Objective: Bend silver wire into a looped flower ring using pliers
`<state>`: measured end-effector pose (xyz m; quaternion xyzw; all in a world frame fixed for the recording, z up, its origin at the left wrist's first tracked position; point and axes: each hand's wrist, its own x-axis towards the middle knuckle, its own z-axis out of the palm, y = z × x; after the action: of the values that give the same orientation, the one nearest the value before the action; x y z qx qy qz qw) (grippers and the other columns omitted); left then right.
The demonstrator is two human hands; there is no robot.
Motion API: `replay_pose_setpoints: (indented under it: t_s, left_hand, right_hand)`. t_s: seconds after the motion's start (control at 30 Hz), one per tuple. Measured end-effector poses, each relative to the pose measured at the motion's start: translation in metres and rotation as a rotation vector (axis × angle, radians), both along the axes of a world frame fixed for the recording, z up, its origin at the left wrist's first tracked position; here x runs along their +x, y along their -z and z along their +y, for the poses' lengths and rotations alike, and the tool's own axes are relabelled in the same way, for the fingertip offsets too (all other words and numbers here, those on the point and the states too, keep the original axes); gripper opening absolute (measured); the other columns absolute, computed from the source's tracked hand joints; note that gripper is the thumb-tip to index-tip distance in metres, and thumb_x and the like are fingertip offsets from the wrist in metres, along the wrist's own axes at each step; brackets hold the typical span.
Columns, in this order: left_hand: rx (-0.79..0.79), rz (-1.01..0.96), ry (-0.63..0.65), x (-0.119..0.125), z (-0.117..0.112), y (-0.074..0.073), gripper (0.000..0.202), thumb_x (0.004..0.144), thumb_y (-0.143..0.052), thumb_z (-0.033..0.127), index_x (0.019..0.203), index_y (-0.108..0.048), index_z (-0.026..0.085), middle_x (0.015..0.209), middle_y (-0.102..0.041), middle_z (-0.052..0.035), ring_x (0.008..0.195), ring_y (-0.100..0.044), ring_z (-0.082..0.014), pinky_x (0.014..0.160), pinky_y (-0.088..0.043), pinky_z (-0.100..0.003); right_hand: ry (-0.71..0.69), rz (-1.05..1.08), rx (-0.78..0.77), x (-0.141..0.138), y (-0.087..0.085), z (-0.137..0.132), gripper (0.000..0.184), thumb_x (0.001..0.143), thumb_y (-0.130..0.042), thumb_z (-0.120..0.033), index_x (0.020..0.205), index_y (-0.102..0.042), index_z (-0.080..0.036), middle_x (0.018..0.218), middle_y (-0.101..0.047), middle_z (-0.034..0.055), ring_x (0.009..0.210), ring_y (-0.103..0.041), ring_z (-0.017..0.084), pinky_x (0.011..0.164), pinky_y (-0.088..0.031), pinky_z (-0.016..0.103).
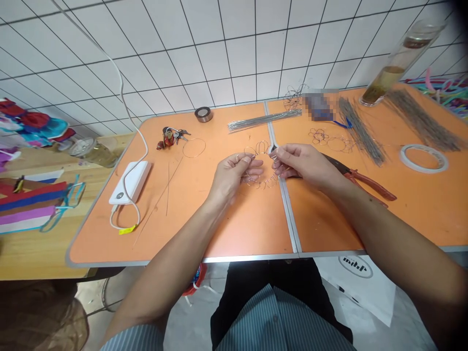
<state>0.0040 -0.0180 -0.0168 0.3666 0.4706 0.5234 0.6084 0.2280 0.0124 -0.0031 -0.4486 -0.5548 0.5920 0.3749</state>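
Observation:
Between my two hands is a ring of thin wire bent into many loops (262,184), held just over the orange table. My left hand (237,174) pinches its left side between thumb and fingers. On the opposite side, my right hand (292,162) has its fingertips closed on the wire. Pliers with red handles (365,181) lie under and beyond my right hand, their jaws partly hidden by it. Behind my right hand, looped wire shapes (331,140) rest on the table.
Bundles of straight wire (265,120) lie at the back. A tape roll (203,114), keys (173,137) and a white power bank (130,182) with a cable are on the left. At right stand a glass bottle (400,63) and a white ring-shaped roll (424,158). A metal seam (288,229) crosses the table.

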Motion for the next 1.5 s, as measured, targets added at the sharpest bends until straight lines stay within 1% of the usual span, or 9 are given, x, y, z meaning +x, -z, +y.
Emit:
replay_pose_setpoints:
  t_s: [0.17,0.33,0.47,0.63,0.73,0.97,1.17,1.27,1.5]
  left_hand:
    - [0.007,-0.054,-0.119,0.001,0.001,-0.002,0.018,0.094,-0.086,0.030,0.099,-0.076,0.015,0.102,-0.087,-0.0113,0.080,-0.083,-0.0171,0.076,-0.065,-0.028]
    - [0.009,-0.119,-0.050,0.004,-0.001,-0.002,0.013,0.097,-0.083,0.026,0.101,-0.077,0.015,0.104,-0.087,-0.0125,0.084,-0.084,-0.0185,0.082,-0.066,-0.030]
    - [0.009,-0.161,0.013,0.003,-0.001,-0.001,0.014,0.096,-0.084,0.028,0.101,-0.077,0.016,0.104,-0.087,-0.0110,0.089,-0.084,-0.0191,0.086,-0.067,-0.031]
    - [-0.002,-0.059,0.069,-0.005,0.001,-0.001,0.035,0.085,-0.096,0.034,0.108,-0.077,0.016,0.107,-0.087,-0.0128,0.089,-0.084,-0.0215,0.082,-0.066,-0.032]
    - [0.015,0.057,0.134,-0.008,0.001,0.000,0.047,0.079,-0.100,0.048,0.107,-0.080,0.016,0.112,-0.087,-0.0146,0.089,-0.084,-0.0228,0.077,-0.065,-0.031]
    - [-0.007,0.148,0.166,-0.005,-0.001,0.002,0.043,0.081,-0.097,0.055,0.089,-0.081,0.016,0.097,-0.088,-0.0136,0.083,-0.083,-0.0206,0.072,-0.064,-0.027]
    - [0.042,0.236,0.188,-0.006,-0.004,-0.006,0.047,0.074,-0.102,0.053,0.101,-0.085,0.018,0.099,-0.088,-0.0113,0.083,-0.084,-0.0212,0.075,-0.064,-0.028]
    - [0.057,0.303,0.228,-0.006,-0.006,-0.006,0.050,0.075,-0.099,0.060,0.093,-0.087,0.015,0.094,-0.088,-0.0140,0.082,-0.084,-0.0237,0.074,-0.064,-0.030]
    - [0.105,0.176,-0.057,-0.006,-0.001,0.000,0.049,0.075,-0.099,0.057,0.098,-0.083,0.016,0.099,-0.088,-0.0126,0.084,-0.086,-0.0228,0.076,-0.068,-0.029]
  right_hand:
    - [0.040,0.006,0.007,-0.002,0.005,0.002,0.061,0.081,-0.089,-0.079,0.098,-0.083,-0.021,0.095,-0.082,0.0077,0.079,-0.076,0.015,0.070,-0.064,0.021]
    - [0.099,0.017,0.041,-0.006,0.001,-0.002,0.053,0.071,-0.103,-0.064,0.086,-0.078,-0.020,0.079,-0.077,0.0029,0.066,-0.068,0.011,0.064,-0.060,0.021]
    - [0.152,0.017,0.039,-0.005,-0.002,-0.001,0.044,0.077,-0.103,-0.051,0.079,-0.074,-0.018,0.075,-0.073,0.0017,0.060,-0.063,0.009,0.059,-0.057,0.021]
    - [0.030,-0.044,0.036,-0.001,0.000,0.003,0.034,0.082,-0.100,-0.041,0.081,-0.075,-0.018,0.073,-0.072,0.0014,0.062,-0.063,0.010,0.060,-0.056,0.021]
    - [-0.053,-0.096,0.062,-0.001,0.003,0.002,0.031,0.085,-0.098,-0.038,0.079,-0.074,-0.018,0.069,-0.069,0.0012,0.061,-0.063,0.011,0.058,-0.054,0.022]
    - [-0.105,-0.184,0.170,-0.005,0.006,0.001,0.023,0.090,-0.090,-0.025,0.078,-0.072,-0.018,0.064,-0.066,0.0000,0.058,-0.060,0.012,0.058,-0.050,0.025]
    - [-0.230,-0.181,0.188,-0.004,0.008,0.001,0.016,0.091,-0.086,-0.027,0.083,-0.075,-0.018,0.068,-0.070,0.0002,0.061,-0.063,0.014,0.060,-0.051,0.026]
    - [-0.284,-0.211,0.215,-0.007,0.010,-0.002,0.018,0.090,-0.086,-0.030,0.082,-0.075,-0.018,0.067,-0.069,-0.0009,0.061,-0.062,0.012,0.057,-0.047,0.023]
    - [-0.125,-0.006,0.028,-0.018,0.013,-0.007,0.035,0.082,-0.097,-0.034,0.100,-0.072,-0.019,0.078,-0.075,-0.0006,0.070,-0.071,0.014,0.060,-0.056,0.022]
